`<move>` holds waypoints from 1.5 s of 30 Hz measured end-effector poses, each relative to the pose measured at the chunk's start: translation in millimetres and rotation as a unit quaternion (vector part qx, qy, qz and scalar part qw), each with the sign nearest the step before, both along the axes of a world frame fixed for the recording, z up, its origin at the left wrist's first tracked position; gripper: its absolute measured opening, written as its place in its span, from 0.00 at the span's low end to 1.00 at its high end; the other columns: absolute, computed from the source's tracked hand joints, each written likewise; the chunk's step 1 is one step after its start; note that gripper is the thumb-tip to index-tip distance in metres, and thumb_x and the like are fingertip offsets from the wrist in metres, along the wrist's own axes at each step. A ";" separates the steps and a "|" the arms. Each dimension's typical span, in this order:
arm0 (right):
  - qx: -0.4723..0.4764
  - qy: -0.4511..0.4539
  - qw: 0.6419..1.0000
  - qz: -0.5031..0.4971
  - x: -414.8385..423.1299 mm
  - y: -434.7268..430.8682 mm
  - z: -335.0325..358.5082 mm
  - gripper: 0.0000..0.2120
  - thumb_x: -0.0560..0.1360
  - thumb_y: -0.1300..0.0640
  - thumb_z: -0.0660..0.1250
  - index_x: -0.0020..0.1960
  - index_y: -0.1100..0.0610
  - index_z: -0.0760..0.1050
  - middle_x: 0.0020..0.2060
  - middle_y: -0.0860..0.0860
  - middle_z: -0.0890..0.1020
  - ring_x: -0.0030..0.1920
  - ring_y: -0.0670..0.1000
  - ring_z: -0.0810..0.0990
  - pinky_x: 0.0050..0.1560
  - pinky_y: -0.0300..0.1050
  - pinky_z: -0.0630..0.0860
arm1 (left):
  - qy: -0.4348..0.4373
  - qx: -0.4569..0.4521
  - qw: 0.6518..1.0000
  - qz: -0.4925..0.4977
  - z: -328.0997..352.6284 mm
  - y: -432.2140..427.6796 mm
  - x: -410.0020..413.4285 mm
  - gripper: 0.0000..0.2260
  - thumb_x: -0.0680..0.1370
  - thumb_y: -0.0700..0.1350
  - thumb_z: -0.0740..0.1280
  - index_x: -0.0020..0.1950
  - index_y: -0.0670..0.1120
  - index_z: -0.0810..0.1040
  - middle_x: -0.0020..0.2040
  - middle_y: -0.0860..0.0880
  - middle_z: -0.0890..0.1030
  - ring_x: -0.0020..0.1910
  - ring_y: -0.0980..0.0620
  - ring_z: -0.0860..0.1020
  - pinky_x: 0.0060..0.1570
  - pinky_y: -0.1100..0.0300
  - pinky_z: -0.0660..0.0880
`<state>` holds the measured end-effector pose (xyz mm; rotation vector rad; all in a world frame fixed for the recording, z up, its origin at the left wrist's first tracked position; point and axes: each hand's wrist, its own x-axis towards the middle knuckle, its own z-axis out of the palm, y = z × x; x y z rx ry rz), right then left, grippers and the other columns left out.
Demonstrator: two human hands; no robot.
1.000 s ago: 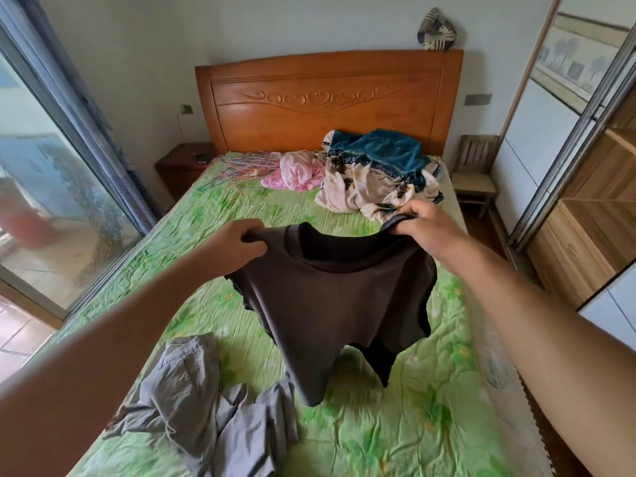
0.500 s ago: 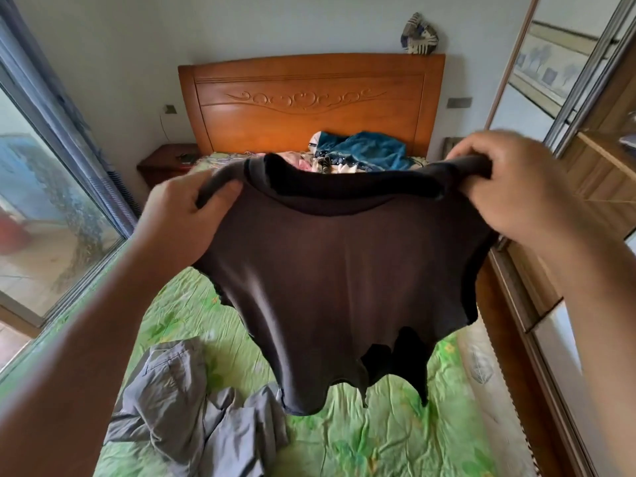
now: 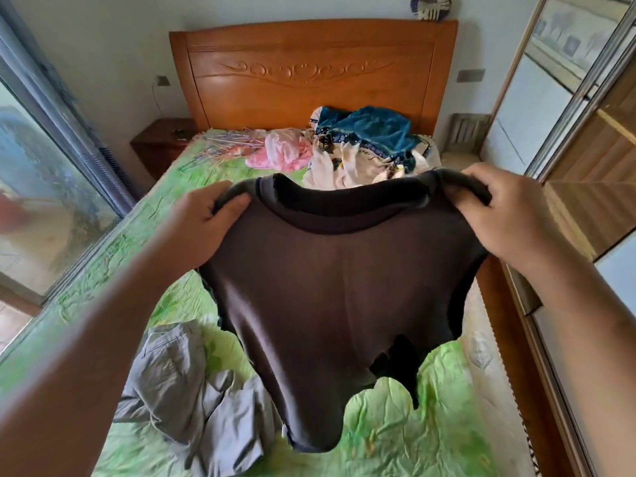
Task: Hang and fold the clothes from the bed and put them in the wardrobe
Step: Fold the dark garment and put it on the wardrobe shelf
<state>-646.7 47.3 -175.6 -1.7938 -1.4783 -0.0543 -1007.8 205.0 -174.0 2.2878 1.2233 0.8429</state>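
**Entry: dark shirt held open by the shoulders above the bed**

The left hand [image 3: 203, 228] and right hand [image 3: 502, 218] are each gripping one shoulder of the dark brown shirt [image 3: 337, 287]. The fingers are curling over the top seam, and the hands are holding well apart. The shirt is hanging in the air between them, above the foot end of the bed [image 3: 413, 425], with the neckline sagging in a curve and the hem dangling free. I cannot tell whether the hem is touching the cover.

Reading of the hold: stretching the garment by its shoulders is letting the body drop straight and the creases fall out. That would suit either laying it flat for folding or taking a hanger. Which of the two is intended is not showing.

Other things on the bed:
- Grey trousers [image 3: 186, 390] are lying crumpled near the foot, just beside the hanging hem.
- A pink garment [image 3: 282, 153], a cream patterned garment [image 3: 347, 166] and a teal garment [image 3: 371, 132] are lying heaped near the headboard [image 3: 309, 74].
- A bundle of thin coloured hangers [image 3: 223, 146] is lying just beside the pink garment, probably staged for the hanging step.

The wardrobe [image 3: 592, 173] is standing along the right side of the bed with its sliding door open and wooden shelves showing. Judging by the pile, most of the task is yet to be done.

Writing: none readable. A small pale tag [image 3: 283, 431] is showing at the shirt's lower edge — too small to make out.
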 end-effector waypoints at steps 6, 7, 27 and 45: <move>-0.180 0.046 0.983 -0.015 32.1 39.9 -84.0 0.10 0.72 0.52 0.58 0.44 0.55 0.75 0.36 0.53 0.80 0.41 0.56 0.78 0.42 0.53 0.73 | 0.129 -0.112 0.983 -0.072 -82.4 53.8 9.4 0.05 0.82 0.46 0.66 0.46 0.52 0.76 0.35 0.54 0.78 0.34 0.62 0.77 0.32 0.59 0.68; -0.203 0.047 0.978 -0.015 38.0 48.4 -98.4 0.08 0.73 0.54 0.59 0.44 0.54 0.75 0.36 0.52 0.79 0.41 0.57 0.77 0.41 0.53 0.73 | 0.134 -0.126 0.980 -0.080 -96.0 63.6 11.9 0.05 0.82 0.44 0.66 0.47 0.54 0.77 0.37 0.55 0.79 0.36 0.63 0.77 0.33 0.61 0.69; -0.468 -0.094 0.878 -0.038 68.5 258.6 -341.8 0.17 0.82 0.47 0.57 0.68 0.50 0.71 0.65 0.56 0.74 0.64 0.62 0.71 0.59 0.58 0.72 | 0.373 -0.199 0.905 -0.045 -342.3 227.1 110.5 0.19 0.81 0.48 0.65 0.73 0.53 0.72 0.71 0.47 0.71 0.66 0.43 0.72 0.63 0.44 0.75; -0.655 0.007 0.745 -0.130 -27.3 45.4 -598.5 0.23 0.78 0.57 0.63 0.72 0.45 0.64 0.69 0.58 0.60 0.64 0.63 0.67 0.58 0.55 0.74 | 0.403 -0.433 0.803 0.075 -594.1 -23.0 -6.2 0.31 0.76 0.47 0.68 0.77 0.54 0.61 0.71 0.38 0.60 0.71 0.34 0.65 0.67 0.46 0.70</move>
